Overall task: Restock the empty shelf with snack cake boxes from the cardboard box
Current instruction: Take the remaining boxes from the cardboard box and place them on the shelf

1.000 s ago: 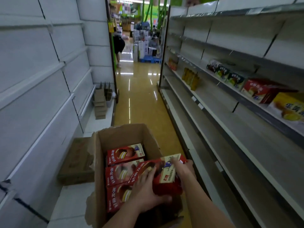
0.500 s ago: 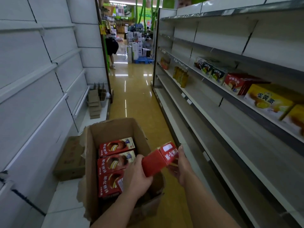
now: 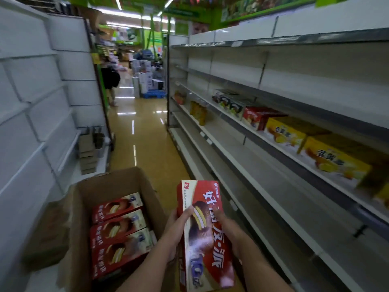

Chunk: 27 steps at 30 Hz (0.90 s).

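The red snack cake box (image 3: 202,234) is held upright, its printed face to the camera, just right of the open cardboard box (image 3: 117,182), where three more red boxes (image 3: 119,230) lie. The left hand (image 3: 175,230) grips its left edge with the thumb on the front; the right hand (image 3: 229,232) holds the right side, fingers across the face. To place it well, I would keep both hands on it, turn toward the empty shelf (image 3: 263,186) on the right, and set it flat with the face outward.
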Tool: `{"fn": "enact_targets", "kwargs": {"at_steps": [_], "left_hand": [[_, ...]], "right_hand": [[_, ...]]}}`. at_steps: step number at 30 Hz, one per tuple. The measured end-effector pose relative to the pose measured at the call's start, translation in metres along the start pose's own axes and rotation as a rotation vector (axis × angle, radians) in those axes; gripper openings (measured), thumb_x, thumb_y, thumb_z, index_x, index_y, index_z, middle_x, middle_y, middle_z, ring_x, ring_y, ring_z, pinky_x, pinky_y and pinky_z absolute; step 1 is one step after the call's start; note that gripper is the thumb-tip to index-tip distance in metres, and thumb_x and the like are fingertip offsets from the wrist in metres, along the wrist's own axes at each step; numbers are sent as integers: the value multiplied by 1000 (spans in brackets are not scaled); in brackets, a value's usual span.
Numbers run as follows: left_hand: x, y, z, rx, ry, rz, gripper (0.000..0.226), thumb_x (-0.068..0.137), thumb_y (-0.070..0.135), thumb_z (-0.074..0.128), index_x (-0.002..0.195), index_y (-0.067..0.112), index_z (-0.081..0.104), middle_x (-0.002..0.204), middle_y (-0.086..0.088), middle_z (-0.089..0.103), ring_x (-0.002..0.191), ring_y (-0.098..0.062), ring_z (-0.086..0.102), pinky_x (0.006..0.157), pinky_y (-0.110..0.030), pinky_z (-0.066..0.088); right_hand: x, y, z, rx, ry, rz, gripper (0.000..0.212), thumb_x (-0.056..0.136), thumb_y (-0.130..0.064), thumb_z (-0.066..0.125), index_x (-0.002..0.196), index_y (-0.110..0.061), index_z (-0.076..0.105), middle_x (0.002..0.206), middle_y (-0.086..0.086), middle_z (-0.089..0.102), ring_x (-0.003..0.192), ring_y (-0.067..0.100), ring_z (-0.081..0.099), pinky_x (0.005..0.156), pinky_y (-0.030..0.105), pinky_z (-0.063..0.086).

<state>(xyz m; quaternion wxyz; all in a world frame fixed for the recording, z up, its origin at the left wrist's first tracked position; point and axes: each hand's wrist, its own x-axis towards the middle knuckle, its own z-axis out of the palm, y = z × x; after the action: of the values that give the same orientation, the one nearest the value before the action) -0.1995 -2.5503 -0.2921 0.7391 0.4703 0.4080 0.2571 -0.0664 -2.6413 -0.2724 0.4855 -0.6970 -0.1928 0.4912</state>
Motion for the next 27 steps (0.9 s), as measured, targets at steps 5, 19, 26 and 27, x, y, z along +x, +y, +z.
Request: {"fn": "enact_targets", "kwargs": {"at_steps": [5, 19, 26, 27], "left_hand": [[5, -7, 54, -3, -189, -72, 106, 48, 65, 80, 136, 19, 44, 112, -12, 69, 93, -31, 70, 81, -46, 57], [-53, -42, 197, -37, -402, -169, 66, 78, 55, 65, 127, 18, 41, 115, -14, 64, 100, -34, 64, 89, -54, 51], [-106, -72, 242, -25, -568, -329, 62, 81, 60, 55, 116, 9, 57, 102, -14, 70, 90, -33, 68, 83, -48, 55], [-115, -76, 248, -14, -616, -353, 58, 83, 59, 54, 114, 10, 58, 102, -14, 70, 92, -33, 68, 86, -49, 53]], "right_hand": [[-26, 11, -40, 107, 194, -65, 56, 80, -60, 59, 106, -11, 67, 93, 14, 74, 86, 33, 71, 88, 47, 54], [-148, 90, -132, -7, 1216, 128, 78, 74, -83, 37, 123, -24, 52, 115, 5, 66, 105, 26, 63, 97, 41, 45], [-226, 135, -144, 730, 1113, -103, 57, 73, -40, 75, 114, -4, 59, 102, 20, 70, 89, 35, 68, 68, 35, 54], [-238, 141, -145, 733, 1120, -142, 55, 68, -37, 78, 110, -6, 61, 99, 20, 71, 87, 35, 68, 66, 34, 54]]}}
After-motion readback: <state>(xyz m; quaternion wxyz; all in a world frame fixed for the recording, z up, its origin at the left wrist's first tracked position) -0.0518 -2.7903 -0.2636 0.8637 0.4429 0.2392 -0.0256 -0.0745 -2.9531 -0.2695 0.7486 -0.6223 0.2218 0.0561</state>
